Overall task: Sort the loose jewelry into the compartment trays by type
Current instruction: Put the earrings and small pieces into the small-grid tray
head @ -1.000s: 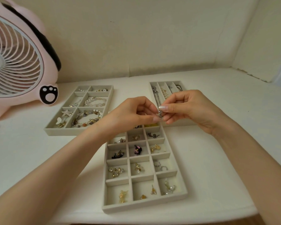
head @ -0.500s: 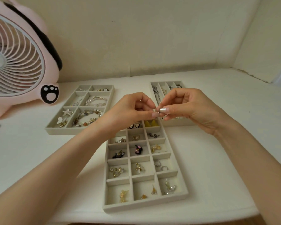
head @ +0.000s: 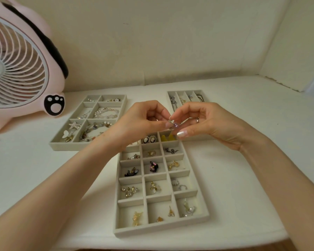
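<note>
Two of the three grey trays are partly hidden: the left hand [head: 141,120] and its wrist cover the near right corner of the bracelet tray [head: 65,146], and the right hand [head: 207,124] blocks the near half of the necklace tray [head: 172,93]. Together they screen the far row of the earring tray [head: 161,230], where only a pair of cameo studs [head: 149,139] and something yellow show. The pink fan [head: 22,66] is cut off at the left edge. The small piece of jewelry [head: 174,124] is mostly covered by fingertips; what shows is a tiny silvery thing with a pale purple glint, its type too small to tell. Both hands pinch it, the left with thumb and forefinger from its left, the right with curled fingers from its right and above. It is held in the air over the far end of the earring tray.
</note>
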`<state>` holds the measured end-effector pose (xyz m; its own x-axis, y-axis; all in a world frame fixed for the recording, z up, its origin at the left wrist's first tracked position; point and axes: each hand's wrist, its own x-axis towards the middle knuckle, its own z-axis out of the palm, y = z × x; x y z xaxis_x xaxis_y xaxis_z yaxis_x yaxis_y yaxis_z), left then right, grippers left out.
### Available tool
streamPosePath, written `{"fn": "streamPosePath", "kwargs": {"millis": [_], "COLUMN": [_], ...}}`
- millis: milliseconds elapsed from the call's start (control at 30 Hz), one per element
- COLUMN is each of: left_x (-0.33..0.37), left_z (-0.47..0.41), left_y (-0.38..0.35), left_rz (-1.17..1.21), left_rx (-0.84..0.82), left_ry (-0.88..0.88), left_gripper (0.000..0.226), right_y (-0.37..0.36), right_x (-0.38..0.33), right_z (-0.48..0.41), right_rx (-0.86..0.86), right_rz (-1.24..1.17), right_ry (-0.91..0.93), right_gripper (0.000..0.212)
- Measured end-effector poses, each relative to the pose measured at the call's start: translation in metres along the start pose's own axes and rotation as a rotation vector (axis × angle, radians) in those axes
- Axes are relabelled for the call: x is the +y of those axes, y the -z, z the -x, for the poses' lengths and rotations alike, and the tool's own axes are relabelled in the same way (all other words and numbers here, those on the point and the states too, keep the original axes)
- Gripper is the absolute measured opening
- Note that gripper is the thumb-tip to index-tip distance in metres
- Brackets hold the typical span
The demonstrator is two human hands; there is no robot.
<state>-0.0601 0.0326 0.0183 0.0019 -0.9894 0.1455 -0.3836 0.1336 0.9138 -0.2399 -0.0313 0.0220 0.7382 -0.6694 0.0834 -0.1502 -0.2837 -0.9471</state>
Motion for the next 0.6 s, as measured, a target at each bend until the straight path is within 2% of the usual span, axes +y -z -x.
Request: {"fn": "streamPosePath", "kwargs": {"millis": [233, 333, 467, 600], "left_x": [-0.0001, -0.0001, -0.0013, -0.0001], "left_z": [0.0004, 0.0015, 0.0019, 0.0030], "left_y": [0.0019, 0.0030, 0.0010, 0.0014], "left_rz": [-0.034, -0.131, -0.351, -0.411], "left_rx": [-0.019, -0.060, -0.073, -0.085], "left_ry": [-0.015, -0.009, -0.036, -0.050], "left_gripper": [0.012, 0.012, 0.011, 0.011], "right_y": [-0.0024, -0.0017, -0.0056, -0.0076], "right_x": [0.0019, 0.0021, 0.0016, 0.0046], "right_z": [-0.0011, -0.0003, -0.0003, -0.0030], "right_rx": [0.042, 0.042, 0.041, 0.063], "right_rz": [-0.063, 0.021, 0.157, 0.258], "right_ry": [-0.025, -0.027, -0.007, 0.003], "right_gripper": [0.016, 0.011, 0.014, 0.017]}}
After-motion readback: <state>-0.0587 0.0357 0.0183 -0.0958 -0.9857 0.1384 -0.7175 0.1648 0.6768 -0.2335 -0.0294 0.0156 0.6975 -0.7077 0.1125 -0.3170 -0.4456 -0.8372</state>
